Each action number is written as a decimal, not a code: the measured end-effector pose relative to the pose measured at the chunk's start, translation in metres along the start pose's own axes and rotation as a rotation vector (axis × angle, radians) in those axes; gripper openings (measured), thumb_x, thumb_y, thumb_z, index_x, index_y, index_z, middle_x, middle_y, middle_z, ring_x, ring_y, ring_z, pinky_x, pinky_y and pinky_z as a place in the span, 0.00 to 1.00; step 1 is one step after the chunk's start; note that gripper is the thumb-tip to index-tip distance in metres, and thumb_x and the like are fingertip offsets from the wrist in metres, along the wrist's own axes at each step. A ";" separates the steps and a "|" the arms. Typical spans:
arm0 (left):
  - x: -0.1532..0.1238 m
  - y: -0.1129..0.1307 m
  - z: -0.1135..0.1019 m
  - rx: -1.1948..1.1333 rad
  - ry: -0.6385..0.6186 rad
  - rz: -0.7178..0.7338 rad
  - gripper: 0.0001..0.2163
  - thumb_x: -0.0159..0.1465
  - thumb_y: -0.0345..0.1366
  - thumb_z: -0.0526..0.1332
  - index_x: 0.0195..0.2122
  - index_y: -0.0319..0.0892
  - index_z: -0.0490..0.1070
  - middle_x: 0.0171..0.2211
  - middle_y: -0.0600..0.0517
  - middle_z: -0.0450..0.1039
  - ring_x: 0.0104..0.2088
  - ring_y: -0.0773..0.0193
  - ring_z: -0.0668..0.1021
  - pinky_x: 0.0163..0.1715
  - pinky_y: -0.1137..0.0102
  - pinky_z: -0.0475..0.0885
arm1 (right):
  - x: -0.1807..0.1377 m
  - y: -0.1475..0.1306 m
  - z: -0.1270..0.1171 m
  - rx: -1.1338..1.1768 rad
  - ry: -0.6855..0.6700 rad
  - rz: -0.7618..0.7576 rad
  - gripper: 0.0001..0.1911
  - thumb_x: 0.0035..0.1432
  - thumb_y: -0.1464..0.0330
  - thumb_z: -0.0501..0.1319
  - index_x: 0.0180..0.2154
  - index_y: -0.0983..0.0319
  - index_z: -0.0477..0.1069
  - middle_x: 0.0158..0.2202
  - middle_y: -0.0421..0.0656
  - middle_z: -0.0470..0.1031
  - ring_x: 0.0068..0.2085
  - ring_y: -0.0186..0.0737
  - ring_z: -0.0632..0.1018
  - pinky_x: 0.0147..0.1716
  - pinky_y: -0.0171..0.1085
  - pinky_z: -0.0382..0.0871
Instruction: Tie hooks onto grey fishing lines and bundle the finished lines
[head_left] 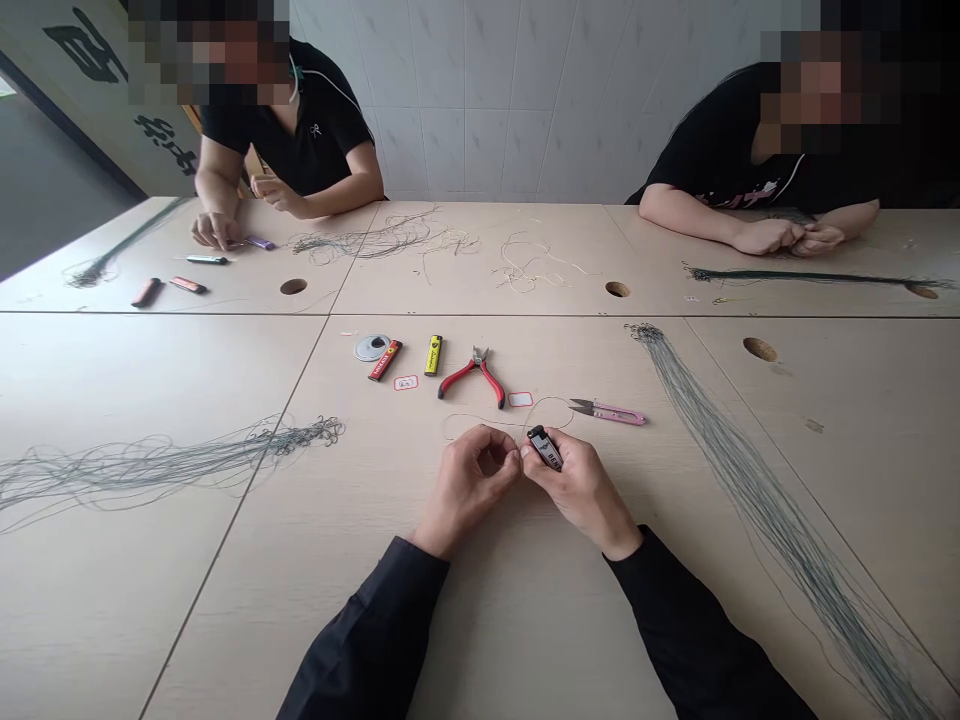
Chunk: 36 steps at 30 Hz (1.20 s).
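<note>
My right hand is closed around a black lighter, held upright at the table's middle. My left hand is pinched shut right beside the lighter's top, fingertips touching a thin wire that loops away toward the pink snips. Both hands rest on the wooden table. Dark sleeves cover my forearms.
Red-handled pliers, a yellow lighter, a red lighter and a round tin lie just beyond my hands. Wire bundles lie at left and right. Two people sit across the table, handling wires.
</note>
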<state>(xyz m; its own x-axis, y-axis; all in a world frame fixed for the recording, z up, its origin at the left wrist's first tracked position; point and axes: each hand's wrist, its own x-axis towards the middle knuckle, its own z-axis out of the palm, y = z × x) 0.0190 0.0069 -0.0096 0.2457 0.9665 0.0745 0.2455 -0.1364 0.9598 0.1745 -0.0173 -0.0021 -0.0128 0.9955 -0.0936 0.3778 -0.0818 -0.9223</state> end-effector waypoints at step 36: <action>0.000 -0.002 0.001 -0.033 0.010 -0.020 0.04 0.59 0.33 0.62 0.28 0.40 0.70 0.26 0.54 0.73 0.27 0.69 0.71 0.29 0.73 0.66 | 0.000 0.001 0.001 -0.008 0.022 0.000 0.12 0.60 0.60 0.58 0.32 0.62 0.70 0.25 0.37 0.64 0.27 0.34 0.65 0.26 0.32 0.60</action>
<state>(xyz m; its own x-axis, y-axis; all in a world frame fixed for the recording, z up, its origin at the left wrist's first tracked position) 0.0192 0.0070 -0.0118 0.2313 0.9711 0.0582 0.2195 -0.1104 0.9693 0.1742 -0.0178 -0.0032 0.0072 0.9963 -0.0852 0.3856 -0.0814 -0.9191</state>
